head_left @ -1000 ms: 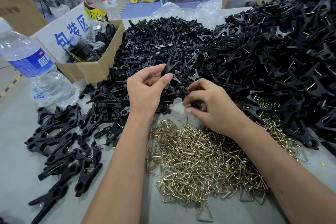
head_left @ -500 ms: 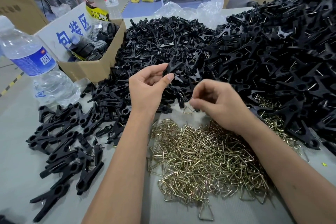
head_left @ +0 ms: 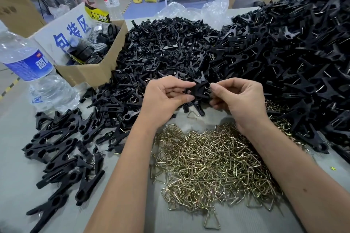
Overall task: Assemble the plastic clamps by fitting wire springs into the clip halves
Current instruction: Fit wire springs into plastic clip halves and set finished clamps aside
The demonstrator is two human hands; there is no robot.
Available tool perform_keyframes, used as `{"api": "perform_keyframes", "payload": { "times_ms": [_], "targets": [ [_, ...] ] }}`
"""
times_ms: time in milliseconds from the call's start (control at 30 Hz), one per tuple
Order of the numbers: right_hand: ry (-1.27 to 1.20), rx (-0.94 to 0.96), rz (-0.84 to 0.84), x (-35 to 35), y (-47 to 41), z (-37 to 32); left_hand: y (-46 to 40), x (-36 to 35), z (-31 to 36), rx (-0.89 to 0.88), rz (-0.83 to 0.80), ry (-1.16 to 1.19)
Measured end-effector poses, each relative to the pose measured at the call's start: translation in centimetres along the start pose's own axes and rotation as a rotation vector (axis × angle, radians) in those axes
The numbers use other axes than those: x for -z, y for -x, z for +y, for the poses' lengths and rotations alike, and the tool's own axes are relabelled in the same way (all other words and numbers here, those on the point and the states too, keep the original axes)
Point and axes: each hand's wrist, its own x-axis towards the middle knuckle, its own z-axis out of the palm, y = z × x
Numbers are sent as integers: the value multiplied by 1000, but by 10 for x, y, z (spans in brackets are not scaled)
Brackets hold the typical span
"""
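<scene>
Two hands meet over the heaps: left hand [head_left: 166, 98] pinching a black plastic clip half [head_left: 198, 90], right hand [head_left: 240, 98] pinching a thin wire spring [head_left: 208, 91], apparently mid-fitting; seating it comes next.

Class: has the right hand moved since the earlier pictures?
Yes. The right hand has lifted away from the wire spring pile, towards the left hand and the black clip.

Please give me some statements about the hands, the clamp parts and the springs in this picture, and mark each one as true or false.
1. Both hands hold one black clamp piece between them. True.
2. The wire springs lie inside the cardboard box. False: they lie loose on the table, near the person.
3. The left hand rests flat on the table. False: it pinches the clamp piece.
4. A water bottle stands left of the box. True.
5. The right hand pinches at the clamp piece. True.
</scene>
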Motion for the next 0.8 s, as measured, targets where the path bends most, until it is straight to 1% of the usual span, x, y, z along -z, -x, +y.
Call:
{"api": "perform_keyframes", "payload": {
  "times_ms": [133, 333, 533, 600, 700, 733, 800],
  "targets": [
    [35, 25, -16, 0, 0, 1, 0, -5, 2, 8, -19, -34],
    [55, 96, -6, 1, 0, 3, 1, -4, 3, -26, 8, -75],
    [49, 91, -33, 3, 1, 3, 1, -8, 6, -53, -48, -64],
    [-1, 51, -60, 2, 1, 1, 1, -9, 6, -49, -64, -45],
    [-244, -105, -128, 1, 2, -2, 2, -9, 7, -30, -82, 54],
    [-297, -167, -166, 2, 2, -3, 3, -9, 8, -25, -84, 92],
    [-326, -269, -287, 1, 3, -3, 4, -9, 10, -26, -83, 148]
  ]
}}
